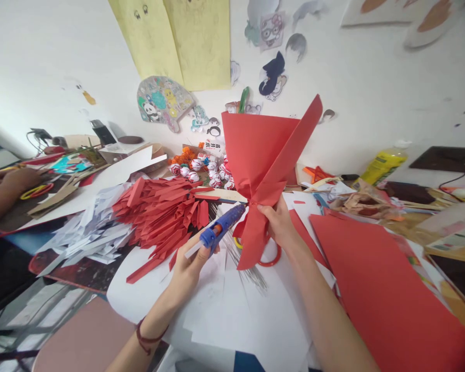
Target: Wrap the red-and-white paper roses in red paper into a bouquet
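Note:
My left hand (194, 258) is closed around a blue glue gun (221, 227) with a clear glue stick out of its back end. The gun's nozzle meets the pinched waist of a red paper wrap (259, 150). That waist is gripped by my right hand (276, 219); the wrap fans out above and a folded tail hangs below. Under the tail lie scissors with a red and yellow handle (270, 261), partly hidden. Thin wires (251, 276) lie on white paper (232, 315) beneath my hands.
Red strips (163, 212) and white strips (93, 227) are piled at the left. Large red sheets (380, 279) lie at the right. Red-and-white paper balls (213, 173) and a yellow bottle (383, 164) stand near the wall. Another person's hand (21, 180) is at far left.

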The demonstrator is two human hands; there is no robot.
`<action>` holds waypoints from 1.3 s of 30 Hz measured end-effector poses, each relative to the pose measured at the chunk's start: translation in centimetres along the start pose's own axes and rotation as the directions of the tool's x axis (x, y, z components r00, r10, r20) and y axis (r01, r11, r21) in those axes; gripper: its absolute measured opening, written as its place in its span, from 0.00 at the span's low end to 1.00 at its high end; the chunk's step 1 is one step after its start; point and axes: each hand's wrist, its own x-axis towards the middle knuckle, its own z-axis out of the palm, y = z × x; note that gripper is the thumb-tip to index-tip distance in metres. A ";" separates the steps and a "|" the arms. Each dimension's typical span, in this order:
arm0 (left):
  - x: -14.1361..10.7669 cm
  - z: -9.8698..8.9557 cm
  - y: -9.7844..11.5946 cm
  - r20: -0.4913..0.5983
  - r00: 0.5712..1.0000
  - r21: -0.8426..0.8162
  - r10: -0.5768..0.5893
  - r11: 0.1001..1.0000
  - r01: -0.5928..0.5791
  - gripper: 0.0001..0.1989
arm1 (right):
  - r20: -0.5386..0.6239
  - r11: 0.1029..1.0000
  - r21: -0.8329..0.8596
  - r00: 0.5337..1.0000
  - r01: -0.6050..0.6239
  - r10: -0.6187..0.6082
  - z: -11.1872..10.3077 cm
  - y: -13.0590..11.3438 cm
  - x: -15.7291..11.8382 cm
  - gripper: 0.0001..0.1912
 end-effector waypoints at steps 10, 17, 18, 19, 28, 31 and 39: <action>-0.1 0.3 0.1 -0.017 1.000 0.028 -0.007 1.000 0.008 0.23 | -0.022 0.999 0.046 1.000 -0.003 0.004 0.1 -0.1 0.0 0.27; -0.1 0.7 0.1 -0.023 0.999 -0.008 0.025 1.000 -0.025 0.22 | -0.024 0.999 0.042 1.000 -0.009 0.010 0.1 -0.3 -0.1 0.27; -0.1 0.6 0.1 -0.016 0.999 0.006 0.041 0.999 -0.041 0.21 | -0.024 0.999 0.047 1.000 -0.007 0.008 0.1 -0.2 0.0 0.28; -0.1 0.6 0.2 -0.009 0.999 0.020 0.053 0.998 -0.053 0.21 | -0.023 0.999 0.053 1.000 -0.004 0.006 0.1 -0.2 0.0 0.28; -0.3 0.4 0.1 -0.024 1.000 0.016 -0.002 1.000 0.002 0.21 | -0.029 1.000 0.007 1.000 0.014 -0.014 0.1 -0.3 0.0 0.28; -0.3 0.3 -0.3 -0.027 1.000 0.040 0.011 0.999 -0.010 0.23 | -0.033 1.000 -0.009 0.999 0.014 -0.014 0.1 -0.2 0.0 0.28; -0.3 0.3 -0.1 -0.006 0.999 0.071 0.033 0.997 -0.033 0.22 | -0.017 0.999 0.035 1.000 -0.004 0.005 0.0 0.1 0.0 0.26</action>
